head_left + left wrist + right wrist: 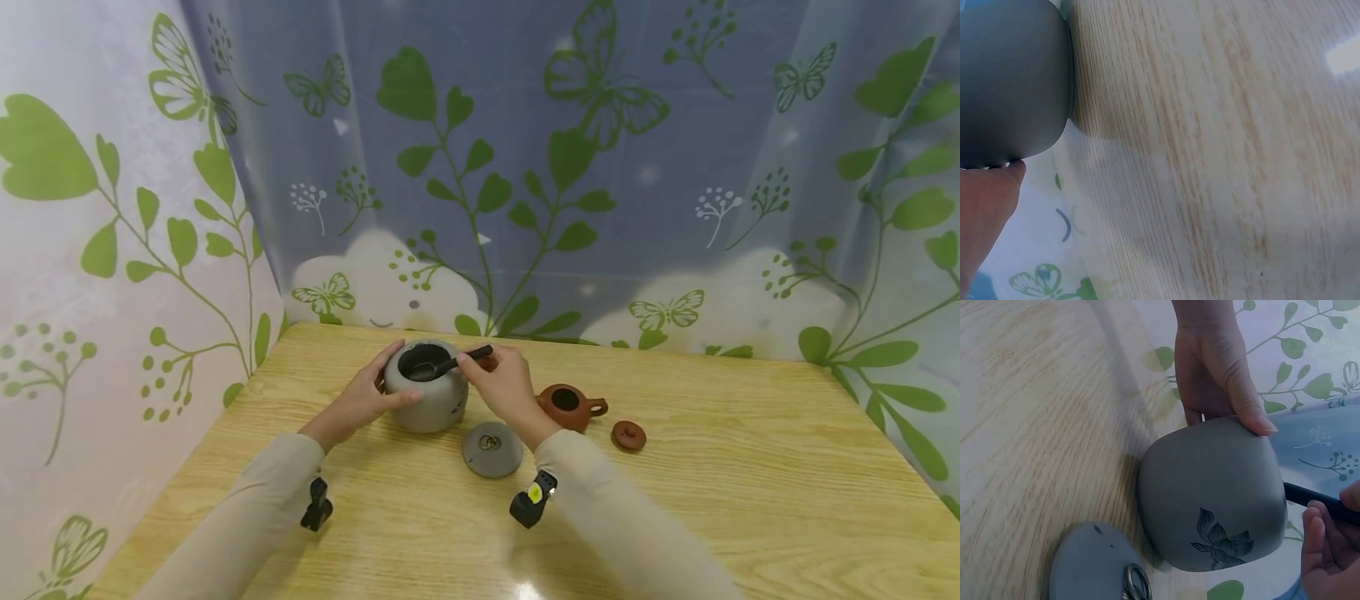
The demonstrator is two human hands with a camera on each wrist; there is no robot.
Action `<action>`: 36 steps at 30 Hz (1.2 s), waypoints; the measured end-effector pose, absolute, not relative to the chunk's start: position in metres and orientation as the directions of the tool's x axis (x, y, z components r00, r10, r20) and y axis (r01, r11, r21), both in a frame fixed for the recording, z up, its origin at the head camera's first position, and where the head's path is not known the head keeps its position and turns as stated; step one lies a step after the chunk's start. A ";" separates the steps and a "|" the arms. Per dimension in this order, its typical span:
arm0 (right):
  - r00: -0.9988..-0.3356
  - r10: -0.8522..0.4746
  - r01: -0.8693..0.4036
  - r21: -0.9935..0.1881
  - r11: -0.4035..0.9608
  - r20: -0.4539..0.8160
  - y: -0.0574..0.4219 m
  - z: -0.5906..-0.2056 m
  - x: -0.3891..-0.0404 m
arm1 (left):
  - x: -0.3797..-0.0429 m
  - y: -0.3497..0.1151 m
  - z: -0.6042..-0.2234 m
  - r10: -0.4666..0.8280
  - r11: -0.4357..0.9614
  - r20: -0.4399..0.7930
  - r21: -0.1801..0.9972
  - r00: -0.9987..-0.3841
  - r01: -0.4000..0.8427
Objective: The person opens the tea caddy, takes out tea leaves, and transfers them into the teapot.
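A round grey tea jar (429,412) stands on the wooden table, its wide mouth uncovered. My left hand (366,398) grips it from the left, thumb across the front and fingers round the far side. The right wrist view shows a dark lotus drawing on the jar (1210,481), with the left hand (1213,369) on its side. With thumb and fingertips, my right hand (506,385) pinches the black handle of a spoon (472,354). The spoon's head is down inside the jar's mouth. In the left wrist view, the left thumb (1013,172) lies against the jar (1016,81).
In front of the jar lies its grey lid (491,458), with metal rings on top. A reddish-brown clay teapot (573,420), uncovered, stands right of the right hand, partly behind it. Its small lid (628,437) rests beside it. Patterned curtains (525,208) hang behind the table.
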State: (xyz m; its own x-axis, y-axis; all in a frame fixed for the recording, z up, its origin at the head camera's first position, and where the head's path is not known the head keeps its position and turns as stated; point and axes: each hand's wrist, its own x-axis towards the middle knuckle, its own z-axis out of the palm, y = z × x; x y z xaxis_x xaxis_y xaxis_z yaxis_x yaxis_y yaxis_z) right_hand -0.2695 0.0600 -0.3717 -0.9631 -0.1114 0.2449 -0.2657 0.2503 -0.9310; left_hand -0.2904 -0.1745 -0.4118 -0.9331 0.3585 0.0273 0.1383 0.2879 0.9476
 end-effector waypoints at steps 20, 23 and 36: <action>-0.905 -0.167 -0.417 -0.732 0.539 0.392 0.047 -0.376 -0.277 | -0.289 -0.174 -0.411 0.358 0.305 0.033 0.941 -0.933 0.150; -0.892 -0.204 -0.444 -0.697 0.563 0.403 0.045 -0.376 -0.277 | -0.289 -0.174 -0.411 0.359 0.308 0.030 0.940 -0.933 0.149; -0.917 -0.274 -0.392 -0.774 0.497 0.289 0.042 -0.374 -0.277 | -0.290 -0.175 -0.412 0.360 0.309 0.016 0.941 -0.933 0.135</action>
State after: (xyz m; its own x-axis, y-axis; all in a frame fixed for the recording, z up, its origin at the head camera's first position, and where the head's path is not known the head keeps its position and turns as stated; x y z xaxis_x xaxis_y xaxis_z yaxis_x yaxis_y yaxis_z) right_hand -0.2766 0.0421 -0.3742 -0.9174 -0.2735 0.2890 -0.3920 0.4966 -0.7744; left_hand -0.2897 -0.1754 -0.4122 -0.9327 0.3602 0.0161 0.1355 0.3088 0.9414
